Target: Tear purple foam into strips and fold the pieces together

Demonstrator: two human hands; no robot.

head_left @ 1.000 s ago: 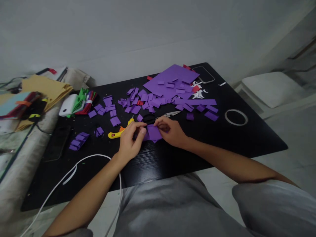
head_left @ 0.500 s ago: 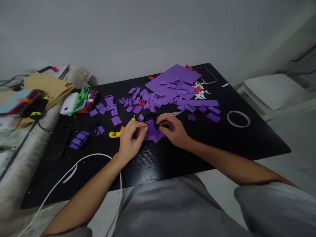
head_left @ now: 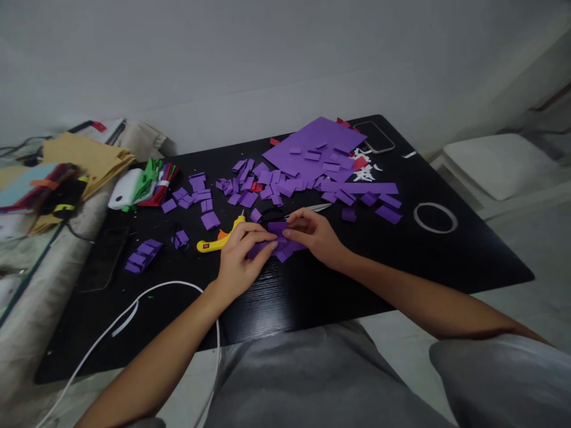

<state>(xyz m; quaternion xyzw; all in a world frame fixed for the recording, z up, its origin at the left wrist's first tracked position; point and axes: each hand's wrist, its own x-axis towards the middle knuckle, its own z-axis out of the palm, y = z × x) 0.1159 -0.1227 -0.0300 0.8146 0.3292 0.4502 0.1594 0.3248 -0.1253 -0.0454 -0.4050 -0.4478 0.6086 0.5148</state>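
Near the front middle of the black table (head_left: 276,303), a small purple paper piece (head_left: 277,228) is pinched between my two hands. My left hand (head_left: 244,254) grips its left side with thumb and fingertips. On its right side, my right hand (head_left: 317,236) is closed with thumb and index finger together. Beneath the fingers lie more purple papers (head_left: 284,252), partly hidden. A yellow glue gun (head_left: 213,245) rests just left of my left hand. Behind my right hand are scissors (head_left: 317,208), their handles partly covered.
Many folded purple pieces (head_left: 209,220) and a large purple sheet (head_left: 312,139) lie farther back. A tape ring (head_left: 435,217) is at the right, a white cable (head_left: 147,290) at the front left, and two phones (head_left: 104,258) on the table.
Both hands have shifted slightly; the left fingertips have moved right, closer to the right hand. The small purple piece now shows upright between them.
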